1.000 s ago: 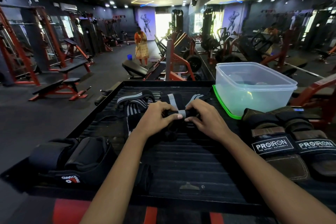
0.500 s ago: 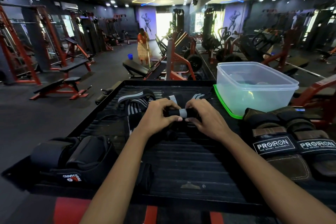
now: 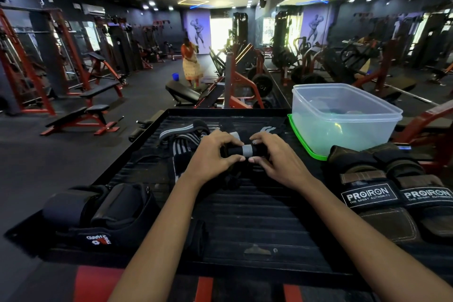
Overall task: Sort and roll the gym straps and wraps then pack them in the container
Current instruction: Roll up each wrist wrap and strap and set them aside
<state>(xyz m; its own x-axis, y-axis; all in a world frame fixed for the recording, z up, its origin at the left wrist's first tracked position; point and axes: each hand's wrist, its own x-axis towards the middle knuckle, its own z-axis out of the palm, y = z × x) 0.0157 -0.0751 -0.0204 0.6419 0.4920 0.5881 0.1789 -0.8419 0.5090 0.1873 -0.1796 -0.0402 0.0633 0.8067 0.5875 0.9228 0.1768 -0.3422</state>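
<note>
1. Since the earlier frames, both hands are lifting the roll slightly off the tray; the roll is looking thicker, and its grey stripe is now facing up between the thumbs.
2. Left hand is gripping the left end of the roll, fingers curled over the top, thumb pressing underneath.
3. Right hand is gripping the right end in the same way, fingers curled narrow round the roll, thumb tip meeting the left thumb below the stripe.
4. Roll is sitting between the hands, above the middle of the tray, toward its far edge.
5. Loose tail of the same wrap is trailing toward the far edge behind the hands; how much is left unrolled cannot be told.
6. Striped wrap is lying unrolled just left of the left hand, toward the far left part of the tray.
7. Container is standing at the far right corner, on top of a green lid, well apart from the roll.
8. Two gloves marked PROIRON are lying along the right edge, nearer than the container.
9. Black pads are resting at the near left corner.
10. Person in orange is standing far off on the gym floor, beside a blue bucket.
</note>
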